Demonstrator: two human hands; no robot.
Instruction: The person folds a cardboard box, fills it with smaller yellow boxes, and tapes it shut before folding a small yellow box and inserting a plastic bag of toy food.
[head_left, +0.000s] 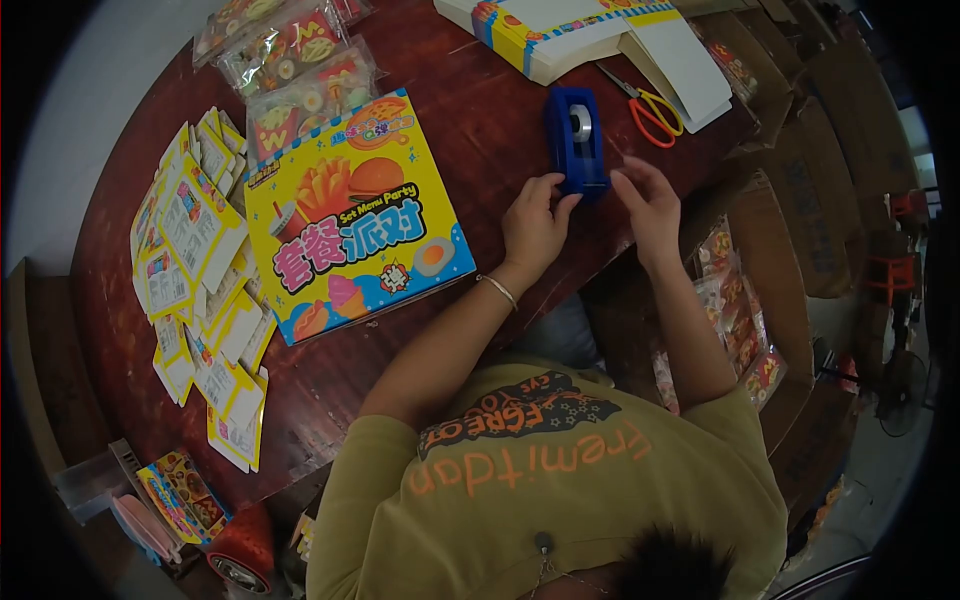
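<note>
A blue tape dispenser (574,140) stands on the dark red wooden table (480,130) in front of me. My left hand (533,228), with a thin bracelet on the wrist, grips the dispenser's near end from the left. My right hand (648,200) comes in from the right, and its fingertips pinch at the same near end by the cutter. Whether a strip of tape is between those fingers is too small to tell. A large colourful box printed "Set Menu Party" (355,215) lies flat to the left of my left hand.
Orange-handled scissors (652,108) lie right of the dispenser, with a stack of flat yellow-edged boxes (560,30) behind. Several small yellow-white cards (200,270) spread at the left, plastic toy packets (290,60) above them. Cardboard cartons (790,230) with packets (740,320) stand at the right.
</note>
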